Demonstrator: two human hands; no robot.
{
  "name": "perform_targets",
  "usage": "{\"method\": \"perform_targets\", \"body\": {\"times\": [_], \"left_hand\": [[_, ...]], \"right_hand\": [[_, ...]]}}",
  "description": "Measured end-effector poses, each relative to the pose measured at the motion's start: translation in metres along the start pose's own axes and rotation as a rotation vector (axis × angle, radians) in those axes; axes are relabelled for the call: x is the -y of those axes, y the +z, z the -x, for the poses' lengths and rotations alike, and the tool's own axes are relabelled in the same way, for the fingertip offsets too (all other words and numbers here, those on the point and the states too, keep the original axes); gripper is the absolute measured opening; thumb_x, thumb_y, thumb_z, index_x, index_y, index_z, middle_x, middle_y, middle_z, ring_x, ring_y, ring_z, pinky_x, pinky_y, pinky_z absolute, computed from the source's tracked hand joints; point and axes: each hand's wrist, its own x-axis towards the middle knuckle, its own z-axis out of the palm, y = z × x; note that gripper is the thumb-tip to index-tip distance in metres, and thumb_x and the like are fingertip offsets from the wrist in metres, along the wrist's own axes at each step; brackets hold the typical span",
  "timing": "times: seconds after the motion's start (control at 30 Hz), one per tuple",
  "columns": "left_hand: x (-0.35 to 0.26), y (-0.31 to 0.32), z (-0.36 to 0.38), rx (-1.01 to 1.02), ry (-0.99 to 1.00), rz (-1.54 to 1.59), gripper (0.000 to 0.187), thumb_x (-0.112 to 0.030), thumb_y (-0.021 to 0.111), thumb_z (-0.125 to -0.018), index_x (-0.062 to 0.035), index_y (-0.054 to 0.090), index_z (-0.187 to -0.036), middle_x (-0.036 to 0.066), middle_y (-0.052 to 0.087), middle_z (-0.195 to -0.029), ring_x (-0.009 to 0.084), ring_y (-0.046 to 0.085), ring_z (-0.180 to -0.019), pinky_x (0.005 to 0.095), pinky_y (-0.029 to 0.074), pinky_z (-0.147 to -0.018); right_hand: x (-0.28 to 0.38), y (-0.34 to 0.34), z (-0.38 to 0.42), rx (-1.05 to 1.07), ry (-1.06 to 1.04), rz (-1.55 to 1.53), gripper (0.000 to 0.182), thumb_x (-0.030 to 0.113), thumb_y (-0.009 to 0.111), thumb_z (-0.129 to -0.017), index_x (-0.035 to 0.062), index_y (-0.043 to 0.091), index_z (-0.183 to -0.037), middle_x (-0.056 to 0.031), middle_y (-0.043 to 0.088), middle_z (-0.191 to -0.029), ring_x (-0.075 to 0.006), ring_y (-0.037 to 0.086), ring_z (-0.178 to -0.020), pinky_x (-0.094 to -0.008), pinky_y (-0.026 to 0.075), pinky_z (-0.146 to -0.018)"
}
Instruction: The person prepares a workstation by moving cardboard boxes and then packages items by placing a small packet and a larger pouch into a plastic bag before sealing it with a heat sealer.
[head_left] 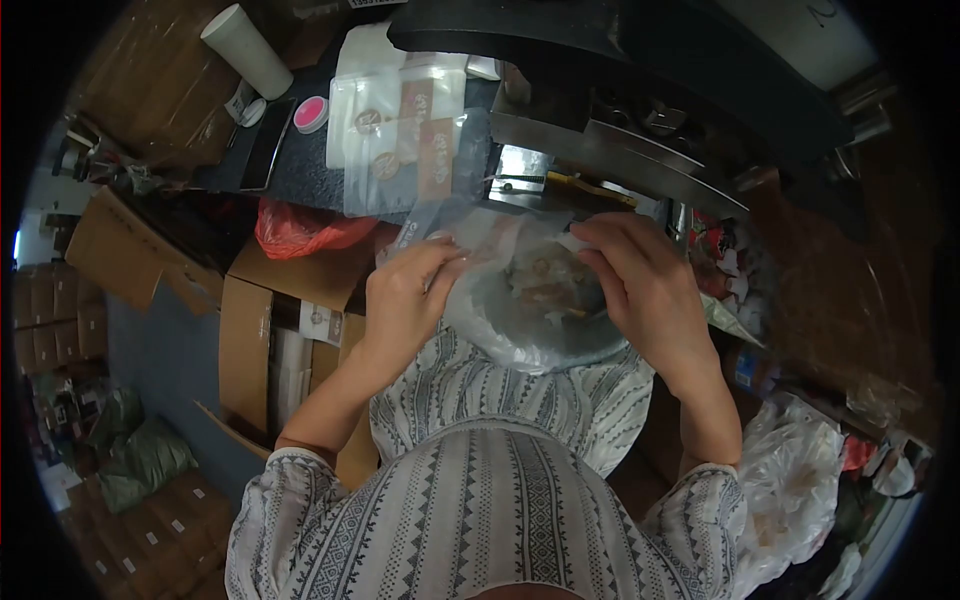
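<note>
My left hand (412, 298) pinches the edge of a clear plastic pouch (487, 238) between thumb and fingers, over my lap. Across from it, my right hand (645, 290) has its thumb and fingers closed at the pouch's other side, where a small whitish bit (573, 243) shows at the fingertips; I cannot make out exactly what it grips. Below both hands, a large clear plastic bag (520, 345) rests on my lap, with small brownish and whitish pieces inside it. Beyond my left hand, several flat pouches with brown labels (435, 160) lie overlapping on the dark table.
A machine with a metal bar (620, 150) stands ahead. On the dark table (310, 165) are a phone (268, 145), a pink-topped round tub (311, 114) and a white cup (246, 50). Left are a red bag (305, 232) and an open carton (245, 345); right, a white plastic bag (790, 480).
</note>
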Motion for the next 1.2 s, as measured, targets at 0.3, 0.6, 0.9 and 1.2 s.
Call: {"method": "perform_targets", "body": {"times": [0.3, 0.6, 0.9, 1.2], "left_hand": [[-0.008, 0.031, -0.003, 0.346, 0.072, 0.247, 0.018, -0.014, 0.065, -0.086, 0.0016, 0.065, -0.094, 0.01, 0.067, -0.078, 0.02, 0.065, -0.067, 0.0288, 0.048, -0.059], [-0.018, 0.077, -0.045, 0.39, -0.556, 0.862, 0.033, -0.027, 0.059, -0.093, 0.0054, 0.063, -0.092, 0.005, 0.064, -0.069, 0.0081, 0.061, -0.06, 0.0219, 0.045, -0.056], [0.073, 0.051, -0.041, -0.181, 0.238, -0.778, 0.039, -0.018, 0.06, -0.087, -0.0019, 0.051, -0.122, 0.02, 0.052, -0.122, 0.0343, 0.048, -0.116, 0.0418, 0.04, -0.092], [0.017, 0.006, -0.009, -0.204, 0.076, -0.185, 0.015, -0.002, 0.061, -0.079, -0.007, 0.067, -0.093, 0.011, 0.062, -0.078, 0.0315, 0.061, -0.067, 0.0367, 0.048, -0.059]], "right_hand": [[-0.023, 0.007, 0.01, 0.032, 0.292, -0.333, 0.023, 0.007, 0.065, -0.081, 0.0031, 0.062, -0.104, -0.0131, 0.065, -0.092, -0.0285, 0.065, -0.079, -0.0334, 0.052, -0.07], [-0.066, -0.034, 0.057, -0.002, 0.562, 0.499, 0.022, 0.017, 0.062, -0.085, 0.0063, 0.062, -0.104, -0.0152, 0.066, -0.088, -0.0318, 0.065, -0.08, -0.0395, 0.051, -0.068], [-0.119, -0.027, 0.081, 0.081, 0.738, 0.541, 0.017, 0.017, 0.055, -0.087, 0.0095, 0.056, -0.103, -0.019, 0.065, -0.088, -0.0384, 0.064, -0.081, -0.0465, 0.05, -0.068], [-0.033, -0.011, 0.034, -0.108, 0.468, -0.65, 0.017, 0.002, 0.063, -0.084, 0.003, 0.054, -0.099, -0.0129, 0.068, -0.099, -0.0233, 0.068, -0.082, -0.0332, 0.054, -0.068]]}}
